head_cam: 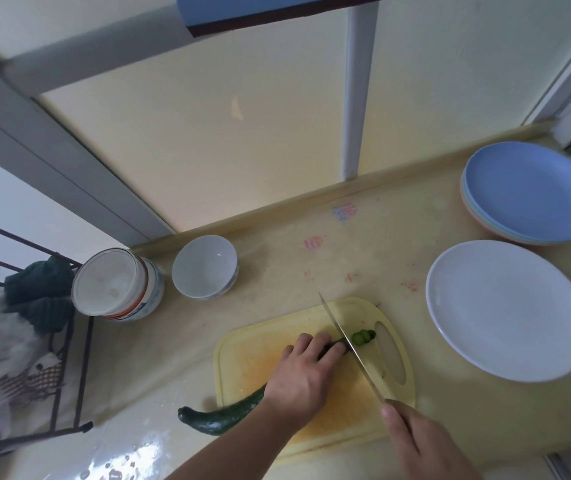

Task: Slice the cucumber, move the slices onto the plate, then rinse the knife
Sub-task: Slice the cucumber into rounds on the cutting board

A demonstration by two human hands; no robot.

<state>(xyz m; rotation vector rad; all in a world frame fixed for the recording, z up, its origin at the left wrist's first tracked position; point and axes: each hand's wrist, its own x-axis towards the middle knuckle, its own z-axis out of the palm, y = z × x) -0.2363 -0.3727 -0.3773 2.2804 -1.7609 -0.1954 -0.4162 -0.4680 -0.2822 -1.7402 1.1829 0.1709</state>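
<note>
One cucumber (pixel 223 415) lies diagonally across one yellow cutting board (pixel 315 375) on the counter (pixel 311 258), its uncut dark green end overhanging the board's near-left edge. The left hand (pixel 303 370) rests on top of the cucumber, with its fingers (pixel 325 344) curled down over the vegetable and holding it close to the cut end. The right hand (pixel 422 441) grasps the handle of one knife (pixel 351 351), its fingers wrapped around the handle at the lower edge of the view. The blade stands edge-down across the cucumber, directly beside the left fingertips, with its tip pointing away from the person. On the far side of the blade, a short row of cucumber slices (pixel 363 336) lies on the board, overlapping; about three can be made out, but an exact count cannot be confirmed. The slices lie next to the board's oval handle opening. To the right of the board sits one white plate (pixel 507 310), with nothing on it. Behind that plate is a stack of coloured plates (pixel 530 194), blue on top; the number in the stack cannot be determined. To the left, against the wall, stand one white bowl (pixel 204 266) and one stack of bowls tipped on its side (pixel 118 285). One dark metal rack (pixel 69 358) holding cloths stands at the far left.
</note>
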